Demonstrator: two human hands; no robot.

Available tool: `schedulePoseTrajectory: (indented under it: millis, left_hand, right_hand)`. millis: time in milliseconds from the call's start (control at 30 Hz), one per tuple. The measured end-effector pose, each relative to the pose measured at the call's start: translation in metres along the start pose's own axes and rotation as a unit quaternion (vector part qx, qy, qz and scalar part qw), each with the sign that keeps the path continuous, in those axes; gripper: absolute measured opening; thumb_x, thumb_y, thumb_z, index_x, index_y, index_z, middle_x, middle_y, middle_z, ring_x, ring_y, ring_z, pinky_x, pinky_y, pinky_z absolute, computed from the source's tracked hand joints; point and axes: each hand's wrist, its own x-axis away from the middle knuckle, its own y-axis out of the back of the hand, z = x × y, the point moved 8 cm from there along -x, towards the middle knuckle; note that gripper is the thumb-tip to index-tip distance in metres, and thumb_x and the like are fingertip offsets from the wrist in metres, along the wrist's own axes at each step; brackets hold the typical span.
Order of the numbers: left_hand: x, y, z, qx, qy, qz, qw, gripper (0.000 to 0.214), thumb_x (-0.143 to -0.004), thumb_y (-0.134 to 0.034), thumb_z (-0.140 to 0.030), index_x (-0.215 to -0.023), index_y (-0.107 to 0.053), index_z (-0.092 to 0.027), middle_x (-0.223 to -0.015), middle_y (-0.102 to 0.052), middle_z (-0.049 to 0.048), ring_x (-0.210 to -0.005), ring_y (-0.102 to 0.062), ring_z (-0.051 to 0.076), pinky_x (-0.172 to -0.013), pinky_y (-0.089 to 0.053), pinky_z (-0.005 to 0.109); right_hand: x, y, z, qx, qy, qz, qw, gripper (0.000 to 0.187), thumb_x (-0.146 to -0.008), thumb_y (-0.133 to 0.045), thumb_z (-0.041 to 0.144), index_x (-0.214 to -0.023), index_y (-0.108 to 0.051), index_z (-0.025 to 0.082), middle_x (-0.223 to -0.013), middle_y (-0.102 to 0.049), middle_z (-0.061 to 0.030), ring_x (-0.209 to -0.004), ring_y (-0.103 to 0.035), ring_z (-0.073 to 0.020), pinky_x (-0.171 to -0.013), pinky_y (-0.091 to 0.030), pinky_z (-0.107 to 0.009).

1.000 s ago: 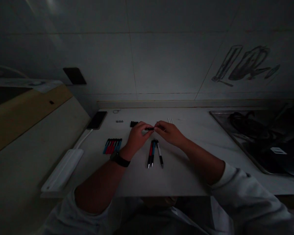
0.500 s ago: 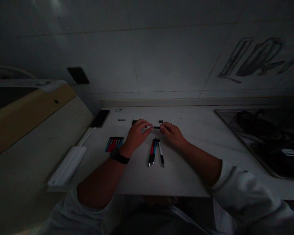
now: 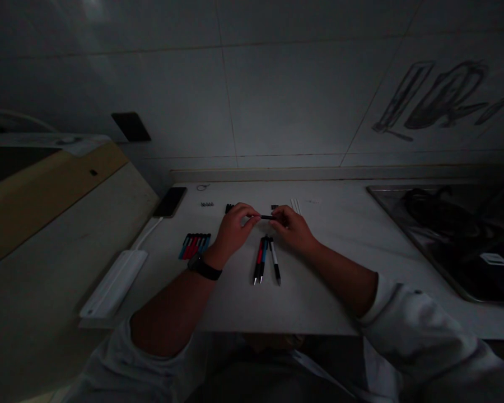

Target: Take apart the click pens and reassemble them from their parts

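Observation:
Between my two hands a short black pen part [image 3: 267, 217] lies level just over the counter. My left hand [image 3: 234, 226] pinches its left end, and the fingers of my right hand [image 3: 292, 225] close round its right end. Nearer me lie a red pen [image 3: 258, 261], a blue pen [image 3: 264, 260] and a white pen [image 3: 275, 260] with black grips. Left of my left hand is a row of red and blue pen barrels [image 3: 195, 245]. Small black parts [image 3: 229, 208] are partly hidden behind my left hand. Thin white refills [image 3: 294, 205] lie beyond my right hand.
Small springs [image 3: 207, 204] and a thin ring [image 3: 202, 187] lie at the back left. A phone [image 3: 170, 202] and a white power strip [image 3: 115, 283] with a cable line the left side. At the right is a metal-rimmed recess [image 3: 415, 249] with dark things in it.
My right hand's fingers have shifted along the black part, and the metal tip seen at its left end no longer shows. The view has moved slightly.

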Motion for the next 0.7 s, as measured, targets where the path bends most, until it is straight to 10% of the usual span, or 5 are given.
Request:
schedulePoseTrajectory:
  millis: [200,367,567,700]
  left_hand:
    - [0.000,0.001,-0.002,-0.004,-0.003,-0.001,1.000,0.003,-0.093,-0.070,-0.023,-0.090,-0.072,-0.022,-0.096,-0.069,0.0056,-0.096,-0.065,0.022,-0.090,-0.050,0.038]
    - [0.000,0.001,-0.001,-0.024,-0.013,-0.012,1.000,0.002,-0.093,-0.070,-0.021,-0.092,-0.070,-0.022,-0.096,-0.069,0.0049,-0.095,-0.065,0.021,-0.089,-0.051,0.036]
    - [0.001,-0.001,-0.003,-0.037,-0.026,-0.005,0.999,0.003,-0.094,-0.070,-0.019,-0.092,-0.069,-0.020,-0.095,-0.069,0.0041,-0.094,-0.065,0.019,-0.087,-0.052,0.035]
    - [0.002,0.000,-0.002,-0.045,-0.028,-0.010,0.999,0.003,-0.094,-0.070,-0.020,-0.092,-0.068,-0.020,-0.095,-0.068,0.0041,-0.093,-0.065,0.019,-0.087,-0.053,0.035]
  right_hand:
    - [0.000,-0.004,0.001,0.027,-0.021,0.049,0.998,0.040,-0.103,-0.043,0.050,-0.082,-0.062,0.023,-0.077,-0.066,-0.0013,-0.075,-0.062,-0.0176,-0.075,-0.046,-0.031]
    - [0.000,-0.004,-0.001,-0.036,-0.018,0.028,0.999,0.035,-0.089,-0.067,0.045,-0.116,-0.060,0.024,-0.091,-0.065,-0.0002,-0.075,-0.060,-0.0163,-0.070,-0.046,-0.029]
    - [0.000,-0.010,-0.004,-0.014,-0.032,0.064,0.997,0.037,-0.102,-0.045,0.050,-0.085,-0.061,0.022,-0.077,-0.062,-0.0001,-0.074,-0.059,-0.0165,-0.073,-0.045,-0.031]
    - [-0.001,-0.009,-0.008,-0.070,-0.039,0.041,0.996,0.034,-0.090,-0.067,0.048,-0.113,-0.058,0.024,-0.086,-0.063,0.0017,-0.073,-0.059,-0.0160,-0.068,-0.046,-0.029]
